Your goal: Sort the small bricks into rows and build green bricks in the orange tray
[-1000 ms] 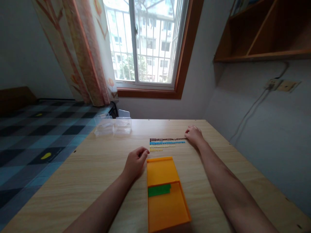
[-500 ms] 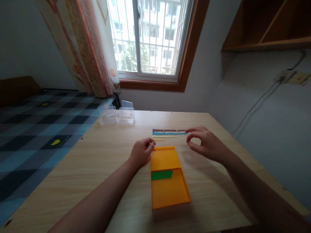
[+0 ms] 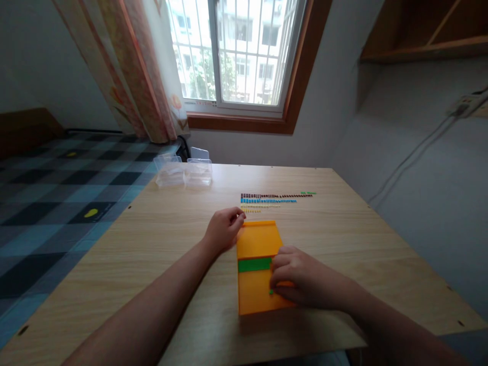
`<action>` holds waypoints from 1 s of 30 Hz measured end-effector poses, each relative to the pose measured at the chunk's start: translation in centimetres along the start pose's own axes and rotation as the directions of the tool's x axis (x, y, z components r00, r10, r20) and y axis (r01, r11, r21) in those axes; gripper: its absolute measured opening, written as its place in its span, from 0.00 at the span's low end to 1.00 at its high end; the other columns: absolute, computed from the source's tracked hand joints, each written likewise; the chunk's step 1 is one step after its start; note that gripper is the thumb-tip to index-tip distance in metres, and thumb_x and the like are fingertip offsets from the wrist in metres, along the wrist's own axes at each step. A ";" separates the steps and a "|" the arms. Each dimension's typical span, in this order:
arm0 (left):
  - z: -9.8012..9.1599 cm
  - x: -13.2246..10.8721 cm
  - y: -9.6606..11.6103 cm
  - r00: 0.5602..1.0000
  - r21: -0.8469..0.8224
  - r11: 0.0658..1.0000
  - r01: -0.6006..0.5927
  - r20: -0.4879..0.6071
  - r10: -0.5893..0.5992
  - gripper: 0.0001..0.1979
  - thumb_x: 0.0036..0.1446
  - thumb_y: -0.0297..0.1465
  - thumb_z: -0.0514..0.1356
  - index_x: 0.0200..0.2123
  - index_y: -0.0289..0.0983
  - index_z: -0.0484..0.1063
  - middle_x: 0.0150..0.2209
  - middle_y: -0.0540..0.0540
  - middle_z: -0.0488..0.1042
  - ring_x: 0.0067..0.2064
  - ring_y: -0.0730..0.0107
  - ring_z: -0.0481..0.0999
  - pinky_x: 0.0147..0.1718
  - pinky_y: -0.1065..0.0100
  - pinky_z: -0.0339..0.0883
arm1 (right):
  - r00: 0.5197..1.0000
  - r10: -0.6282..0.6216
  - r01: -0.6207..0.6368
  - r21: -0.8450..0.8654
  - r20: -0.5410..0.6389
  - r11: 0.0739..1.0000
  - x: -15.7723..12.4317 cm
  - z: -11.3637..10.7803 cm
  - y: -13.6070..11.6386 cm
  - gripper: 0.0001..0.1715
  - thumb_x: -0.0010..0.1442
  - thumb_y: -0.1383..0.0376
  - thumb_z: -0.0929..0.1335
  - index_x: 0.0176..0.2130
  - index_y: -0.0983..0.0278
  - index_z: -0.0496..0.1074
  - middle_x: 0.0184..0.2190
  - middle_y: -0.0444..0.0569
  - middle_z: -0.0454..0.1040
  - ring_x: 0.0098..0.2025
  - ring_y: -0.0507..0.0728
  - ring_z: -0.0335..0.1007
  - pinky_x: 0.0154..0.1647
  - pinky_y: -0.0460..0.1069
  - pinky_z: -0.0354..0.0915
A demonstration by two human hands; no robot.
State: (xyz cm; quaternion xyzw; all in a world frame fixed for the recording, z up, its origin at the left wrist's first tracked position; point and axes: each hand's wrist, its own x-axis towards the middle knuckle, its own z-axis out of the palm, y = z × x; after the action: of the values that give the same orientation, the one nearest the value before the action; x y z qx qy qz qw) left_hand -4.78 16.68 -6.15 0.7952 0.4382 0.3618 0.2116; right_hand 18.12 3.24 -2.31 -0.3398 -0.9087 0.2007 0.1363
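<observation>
An orange two-part tray lies on the table, with a strip of green pieces set across its near half. My left hand is closed at the tray's far left corner, its curled fingers against the edge. Over the near half of the tray, my right hand is pinched together. A small green brick shows at its thumb tip, and its fingers cover the tray's right side and the strip's right end. Beyond the tray run rows of tiny brown pieces, blue pieces and yellow pieces.
A few loose green pieces lie beside the brown row's right end. Clear plastic boxes with raised lids stand at the table's far left. A bed borders the table on the left; a wall is at the right.
My right hand has come from the right end of the rows down to the near half of the tray. The left hand stays at the tray's corner. The view has tilted slightly.
</observation>
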 end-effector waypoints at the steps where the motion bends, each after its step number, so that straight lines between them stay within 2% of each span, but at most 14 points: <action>1: 0.0 0.0 0.0 1.000 -0.003 1.000 0.002 0.001 -0.002 0.13 0.60 0.35 0.55 0.30 0.36 0.77 0.23 0.50 0.74 0.25 0.72 0.67 0.27 0.69 0.54 | 0.999 0.008 -0.006 0.031 -0.036 1.000 -0.2 -0.3 0.3 0.06 0.62 0.70 0.70 0.35 0.61 0.78 0.35 0.46 0.79 0.41 0.55 0.71 0.46 0.50 0.63; 4: 0.1 0.0 -0.1 1.000 -0.017 1.000 0.009 -0.004 -0.010 0.13 0.60 0.35 0.55 0.30 0.36 0.77 0.23 0.50 0.73 0.25 0.72 0.67 0.27 0.69 0.55 | 0.992 0.056 -0.048 0.068 -0.113 0.997 -0.6 -0.8 0.9 0.07 0.62 0.72 0.69 0.35 0.62 0.77 0.33 0.46 0.79 0.39 0.55 0.72 0.47 0.51 0.64; 8: 0.0 0.0 0.0 1.000 -0.013 1.000 0.012 -0.010 -0.012 0.14 0.60 0.36 0.55 0.29 0.36 0.77 0.23 0.50 0.73 0.25 0.72 0.67 0.27 0.69 0.56 | 0.990 0.086 -0.087 -0.008 -0.112 0.996 -0.5 -0.6 1.2 0.10 0.61 0.73 0.68 0.31 0.62 0.76 0.29 0.45 0.77 0.34 0.54 0.70 0.42 0.50 0.63; 16: 0.0 0.1 0.0 1.000 -0.018 0.999 0.029 -0.010 -0.029 0.14 0.60 0.36 0.55 0.29 0.36 0.77 0.21 0.51 0.71 0.24 0.72 0.66 0.26 0.70 0.55 | 0.993 0.005 -0.029 -0.211 -0.114 0.977 -0.5 0.8 1.7 0.09 0.64 0.67 0.68 0.31 0.61 0.75 0.28 0.46 0.76 0.36 0.57 0.68 0.42 0.53 0.58; 20: 0.1 0.1 -0.1 1.000 -0.030 0.999 0.027 -0.015 -0.027 0.13 0.59 0.35 0.56 0.29 0.35 0.77 0.21 0.51 0.71 0.24 0.73 0.65 0.26 0.70 0.55 | 0.993 -0.005 -0.019 -0.202 -0.119 0.979 -0.7 0.0 2.0 0.07 0.65 0.64 0.69 0.35 0.61 0.77 0.30 0.47 0.77 0.36 0.58 0.68 0.43 0.54 0.58; 24: 0.0 0.1 0.1 1.000 -0.029 0.999 0.025 -0.014 -0.026 0.13 0.59 0.35 0.56 0.29 0.35 0.77 0.22 0.50 0.72 0.24 0.72 0.66 0.26 0.69 0.54 | 0.992 -0.016 -0.007 -0.180 -0.126 0.984 -1.0 -0.9 2.3 0.10 0.64 0.68 0.66 0.38 0.60 0.79 0.30 0.48 0.77 0.36 0.57 0.67 0.43 0.54 0.58; 30: 0.0 0.1 0.3 0.999 -0.026 0.999 0.028 -0.015 -0.028 0.14 0.60 0.36 0.55 0.30 0.35 0.77 0.22 0.50 0.72 0.24 0.72 0.67 0.26 0.70 0.55 | 0.996 -0.066 0.056 -0.149 -0.066 0.987 -0.9 -0.6 2.5 0.12 0.59 0.70 0.67 0.39 0.58 0.79 0.31 0.46 0.76 0.36 0.57 0.67 0.44 0.54 0.58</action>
State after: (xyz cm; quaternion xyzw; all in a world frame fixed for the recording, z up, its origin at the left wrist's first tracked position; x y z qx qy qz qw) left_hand -4.64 16.59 -5.92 0.7833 0.4463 0.3707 0.2232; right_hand 20.39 4.52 -3.05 -0.3279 -0.9256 0.1168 0.1488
